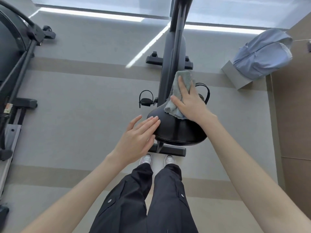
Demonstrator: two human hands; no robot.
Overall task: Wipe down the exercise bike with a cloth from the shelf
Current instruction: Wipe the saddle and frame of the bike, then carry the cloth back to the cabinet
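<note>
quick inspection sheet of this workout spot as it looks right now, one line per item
surface: grey carpet floor with beige bands.
job's things: exercise bike straight ahead; cloth lies over the nose of its black saddle.
clutter: blue backpack on a grey box, right of the bike.
grippers: right hand presses flat on the cloth; left hand rests straight fingers on the saddle's left edge.
cables: thin cord beside the backpack, at the right edge.
surroundings: another exercise machine at left; brown wall panel at right.
</note>
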